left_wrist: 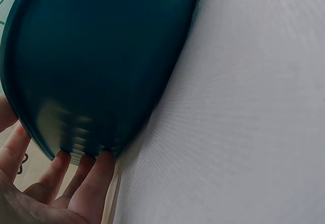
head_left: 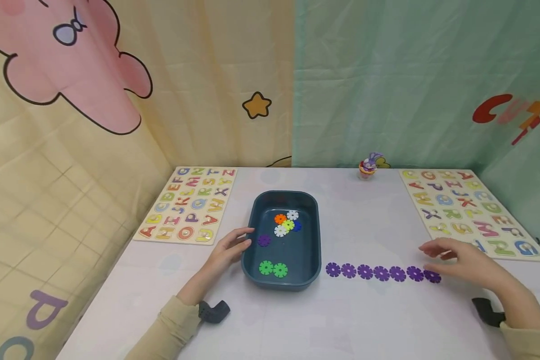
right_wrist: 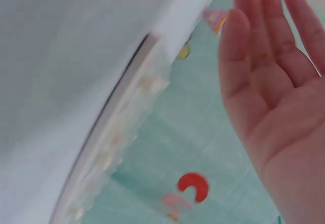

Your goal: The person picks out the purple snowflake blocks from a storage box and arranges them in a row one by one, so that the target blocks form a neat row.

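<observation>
My left hand [head_left: 227,250] is at the left side of a dark teal plastic tray [head_left: 281,286]. In the left wrist view, its fingertips [left_wrist: 62,155] touch the tray's outer wall. Inside lie notched plastic discs: two green [head_left: 266,268], a purple [head_left: 264,240], and an orange [head_left: 280,219], yellow, blue and white cluster. To the right of the tray, several purple discs [head_left: 381,273] form a row on the table. Over the row's right end is my right hand [head_left: 461,262], fingers loosely bent, partly covering the last disc [head_left: 433,276]. The right wrist view shows its palm holding nothing.
Wooden letter boards stand at the back left [head_left: 211,202] and back right [head_left: 477,220] of the white table [head_left: 364,320]. A small purple rabbit figure in a cup [head_left: 368,166] sits at the back edge. Printed curtains [head_left: 364,90] hang behind.
</observation>
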A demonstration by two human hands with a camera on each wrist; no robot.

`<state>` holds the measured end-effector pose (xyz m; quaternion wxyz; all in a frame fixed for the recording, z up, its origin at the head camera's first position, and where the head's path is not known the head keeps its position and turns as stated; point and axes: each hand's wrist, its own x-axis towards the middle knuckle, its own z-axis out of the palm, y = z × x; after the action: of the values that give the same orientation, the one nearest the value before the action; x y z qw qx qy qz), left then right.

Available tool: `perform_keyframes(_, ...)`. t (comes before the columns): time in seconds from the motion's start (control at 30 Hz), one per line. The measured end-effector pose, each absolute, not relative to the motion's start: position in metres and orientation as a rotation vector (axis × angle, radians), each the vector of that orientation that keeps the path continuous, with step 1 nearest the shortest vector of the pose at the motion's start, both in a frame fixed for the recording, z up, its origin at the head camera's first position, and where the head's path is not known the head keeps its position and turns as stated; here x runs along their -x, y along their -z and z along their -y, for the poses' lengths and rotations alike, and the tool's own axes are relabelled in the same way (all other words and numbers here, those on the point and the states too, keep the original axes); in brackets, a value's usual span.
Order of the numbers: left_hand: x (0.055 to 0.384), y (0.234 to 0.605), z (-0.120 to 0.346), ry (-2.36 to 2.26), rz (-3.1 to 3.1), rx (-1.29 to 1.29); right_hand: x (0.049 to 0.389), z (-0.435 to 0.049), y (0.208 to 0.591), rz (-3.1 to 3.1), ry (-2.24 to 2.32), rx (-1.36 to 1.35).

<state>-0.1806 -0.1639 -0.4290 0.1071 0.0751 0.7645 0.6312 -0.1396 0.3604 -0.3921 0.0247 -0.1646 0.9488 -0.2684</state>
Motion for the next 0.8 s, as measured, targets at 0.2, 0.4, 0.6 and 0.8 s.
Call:
perform_keyframes(0.2,0.181,0.429,0.163,-1.863,-2.259,-0.217,0.152,-0.327,0.377,-3.026,0.852,0.737)
perform_keyframes(0.4,0.182,0.431,0.163,-1.865,-2.254,-0.222,0.18,-0.287,0.361,-2.998,0.89,1.015)
perform_keyframes(0.6,0.182,0.431,0.163,-1.871,-2.253,-0.221,0.204,-0.238,0.344,-2.862,0.911,1.12)
perform_keyframes(0.8,0.182,0.432,0.163,-1.87,-2.255,-0.21,0.223,-0.192,0.333,-2.715,0.88,1.133)
